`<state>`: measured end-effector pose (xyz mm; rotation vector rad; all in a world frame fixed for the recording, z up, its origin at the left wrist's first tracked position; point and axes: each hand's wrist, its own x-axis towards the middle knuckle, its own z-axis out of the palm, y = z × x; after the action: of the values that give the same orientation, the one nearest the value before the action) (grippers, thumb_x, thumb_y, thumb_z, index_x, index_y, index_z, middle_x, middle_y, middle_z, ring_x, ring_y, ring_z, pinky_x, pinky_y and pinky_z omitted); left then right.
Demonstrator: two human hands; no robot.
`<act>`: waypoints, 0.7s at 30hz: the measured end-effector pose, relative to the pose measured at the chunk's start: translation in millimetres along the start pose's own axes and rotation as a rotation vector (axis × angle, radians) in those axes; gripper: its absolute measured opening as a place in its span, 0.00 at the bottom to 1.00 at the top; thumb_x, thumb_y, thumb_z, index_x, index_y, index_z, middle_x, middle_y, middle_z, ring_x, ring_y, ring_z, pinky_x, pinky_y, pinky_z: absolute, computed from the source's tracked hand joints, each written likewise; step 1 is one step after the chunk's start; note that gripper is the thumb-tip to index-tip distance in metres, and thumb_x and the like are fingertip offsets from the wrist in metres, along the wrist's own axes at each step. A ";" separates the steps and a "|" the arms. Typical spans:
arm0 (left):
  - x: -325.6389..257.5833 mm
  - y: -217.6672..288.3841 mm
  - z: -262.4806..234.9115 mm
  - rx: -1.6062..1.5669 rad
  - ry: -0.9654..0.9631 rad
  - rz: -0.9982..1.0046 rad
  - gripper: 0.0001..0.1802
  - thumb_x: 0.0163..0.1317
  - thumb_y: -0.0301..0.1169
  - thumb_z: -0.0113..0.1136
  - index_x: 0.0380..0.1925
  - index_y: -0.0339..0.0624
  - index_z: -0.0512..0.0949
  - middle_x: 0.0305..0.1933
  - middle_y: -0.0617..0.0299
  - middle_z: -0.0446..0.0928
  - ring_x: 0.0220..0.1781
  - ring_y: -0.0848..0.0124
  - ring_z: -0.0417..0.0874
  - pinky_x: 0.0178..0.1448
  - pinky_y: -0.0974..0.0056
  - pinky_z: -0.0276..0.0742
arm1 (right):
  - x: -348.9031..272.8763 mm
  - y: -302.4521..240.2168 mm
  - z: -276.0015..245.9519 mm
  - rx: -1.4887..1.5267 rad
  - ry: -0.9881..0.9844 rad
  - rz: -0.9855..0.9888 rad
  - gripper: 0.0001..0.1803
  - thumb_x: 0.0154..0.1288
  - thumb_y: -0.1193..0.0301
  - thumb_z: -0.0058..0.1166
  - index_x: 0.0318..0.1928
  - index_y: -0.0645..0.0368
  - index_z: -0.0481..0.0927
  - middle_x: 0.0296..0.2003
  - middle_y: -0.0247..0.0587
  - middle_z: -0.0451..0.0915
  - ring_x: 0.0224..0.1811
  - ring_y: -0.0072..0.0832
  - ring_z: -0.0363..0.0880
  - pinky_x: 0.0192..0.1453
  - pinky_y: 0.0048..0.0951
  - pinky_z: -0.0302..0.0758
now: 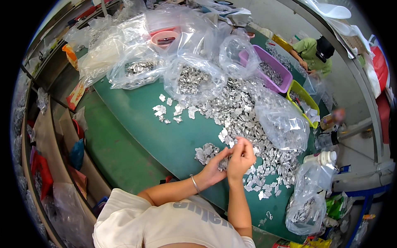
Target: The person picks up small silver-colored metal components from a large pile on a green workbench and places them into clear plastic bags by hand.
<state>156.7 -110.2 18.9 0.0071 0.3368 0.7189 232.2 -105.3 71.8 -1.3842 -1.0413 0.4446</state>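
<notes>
While both pinch shut, left hand (215,165) & right hand (241,157) hold silver pcs (224,162).

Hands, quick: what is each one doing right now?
Left hand: fingers curled shut on small silver pieces.
Right hand: pinched closed on the same silver pieces, touching the left hand above the green table.

Both hands meet over the counter (165,140), left grip (215,165) touching right grip (242,157), a few small metal pieces (224,162) pinched between them. Just behind and to the right of the grips spreads the big heap of metal pieces (240,111). A small pile (206,152) lies just left of the left grip. Right of the right grip sits a plastic bag (285,124) on the heap; farther behind stands a filled bag (192,80), and a tub (269,68) behind right.
</notes>
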 end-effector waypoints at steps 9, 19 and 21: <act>4.6 12.7 -23.0 -0.188 -0.197 -0.009 0.16 0.68 0.38 0.52 0.52 0.45 0.72 0.53 0.61 0.75 0.55 0.66 0.76 0.61 0.59 0.73 | -5.0 -28.9 -4.0 -0.219 -0.068 -0.367 0.07 0.61 0.83 0.50 0.38 0.67 0.79 0.28 0.42 0.77 0.27 0.28 0.74 0.33 0.27 0.70; -29.4 203.0 -21.1 -0.518 -0.238 0.437 0.19 0.59 0.32 0.53 0.51 0.41 0.73 0.54 0.52 0.74 0.58 0.55 0.73 0.57 0.47 0.75 | -32.7 8.9 -36.9 0.009 -0.255 0.109 0.06 0.64 0.79 0.50 0.39 0.66 0.80 0.23 0.34 0.76 0.27 0.19 0.73 0.33 0.22 0.69; -23.8 277.8 -17.2 -0.573 -0.078 0.633 0.15 0.62 0.29 0.51 0.47 0.36 0.74 0.49 0.49 0.76 0.52 0.55 0.77 0.57 0.46 0.76 | -36.5 16.1 -40.5 0.040 -0.269 0.169 0.06 0.65 0.79 0.51 0.39 0.66 0.80 0.24 0.33 0.76 0.27 0.18 0.72 0.33 0.21 0.69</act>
<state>-44.4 82.2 43.5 -0.4159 0.0356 1.4203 250.9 -154.5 50.3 -1.4080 -1.1292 0.7891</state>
